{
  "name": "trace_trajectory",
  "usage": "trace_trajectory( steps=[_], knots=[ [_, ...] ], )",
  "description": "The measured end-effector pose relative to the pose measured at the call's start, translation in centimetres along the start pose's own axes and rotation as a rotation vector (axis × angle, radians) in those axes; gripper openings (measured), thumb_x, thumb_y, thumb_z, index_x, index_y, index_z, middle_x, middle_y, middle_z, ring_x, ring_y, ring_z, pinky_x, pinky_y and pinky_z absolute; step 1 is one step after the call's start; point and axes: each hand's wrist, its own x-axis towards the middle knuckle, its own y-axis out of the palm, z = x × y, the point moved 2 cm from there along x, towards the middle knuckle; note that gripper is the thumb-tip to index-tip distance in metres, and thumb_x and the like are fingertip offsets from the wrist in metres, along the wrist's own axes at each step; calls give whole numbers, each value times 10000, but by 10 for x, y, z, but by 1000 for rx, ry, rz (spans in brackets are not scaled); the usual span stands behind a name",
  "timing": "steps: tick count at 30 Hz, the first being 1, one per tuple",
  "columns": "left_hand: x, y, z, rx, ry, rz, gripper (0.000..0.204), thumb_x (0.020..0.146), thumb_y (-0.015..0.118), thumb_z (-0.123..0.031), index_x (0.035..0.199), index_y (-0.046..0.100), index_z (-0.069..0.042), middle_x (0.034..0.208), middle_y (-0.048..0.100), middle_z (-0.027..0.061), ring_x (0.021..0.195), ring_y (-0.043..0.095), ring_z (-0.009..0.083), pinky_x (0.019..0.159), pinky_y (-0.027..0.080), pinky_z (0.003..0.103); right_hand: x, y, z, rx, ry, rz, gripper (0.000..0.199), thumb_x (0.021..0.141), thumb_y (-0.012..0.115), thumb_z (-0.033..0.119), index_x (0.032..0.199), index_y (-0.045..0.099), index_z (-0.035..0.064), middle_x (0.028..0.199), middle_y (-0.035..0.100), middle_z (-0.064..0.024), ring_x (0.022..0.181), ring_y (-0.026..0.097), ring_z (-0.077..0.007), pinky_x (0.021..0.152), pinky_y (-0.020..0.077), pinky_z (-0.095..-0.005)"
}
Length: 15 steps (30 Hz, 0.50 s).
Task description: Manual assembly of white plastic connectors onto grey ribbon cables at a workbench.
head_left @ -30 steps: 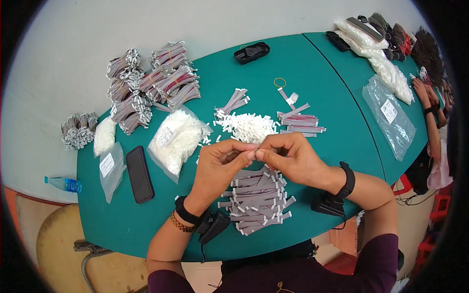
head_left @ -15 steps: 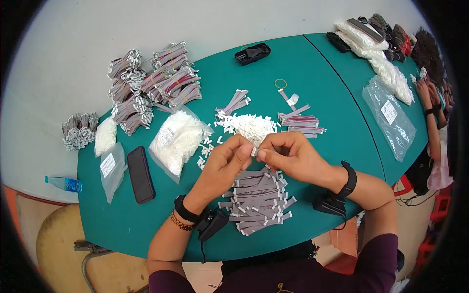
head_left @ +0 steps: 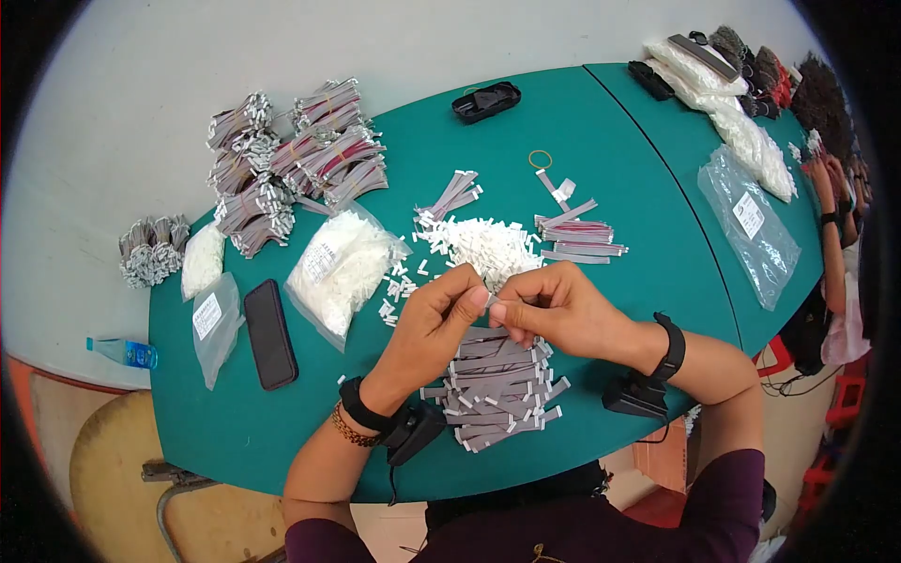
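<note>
Left hand (head_left: pixel 434 324) and right hand (head_left: pixel 554 310) meet at frame centre, fingertips pinched together on a small white plastic connector (head_left: pixel 491 302), held just above the teal desk (head_left: pixel 648 235). Directly below them: heap of grey flat ribbon cables (head_left: pixel 497 399). Just above: pile of loose white connectors (head_left: pixel 488 246). Left of centre: clear bag of white parts (head_left: pixel 340 267), then black phone (head_left: pixel 269 334). Upper left: bundled grey cables (head_left: pixel 296 159).
</note>
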Motion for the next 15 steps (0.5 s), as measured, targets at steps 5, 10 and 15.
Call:
trace_trajectory(
  steps=[5,10,15],
  knots=[
    [-2,6,2,-39,16,-42,249,932,478,-197,750,453,-28,650,384,-12,618,333,58,544,297,217,-2,4,-2,43,-6,-26,219,891,566,170,759,606,0,629,564,-6,570,511,-50,500,402,-198],
    [-3,9,4,36,68,-77,242,937,471,-200,750,466,-45,640,395,-38,586,337,36,517,278,198,-2,6,-3,51,-26,-40,230,893,563,180,751,602,3,624,559,-7,563,502,-49,495,392,-199],
    [-3,7,1,-5,45,-55,246,933,475,-200,759,449,-28,657,410,-4,604,347,60,535,302,217,-1,4,-3,-2,-29,1,235,899,555,193,774,610,1,624,562,-10,569,515,-53,503,400,-196]
  ],
)
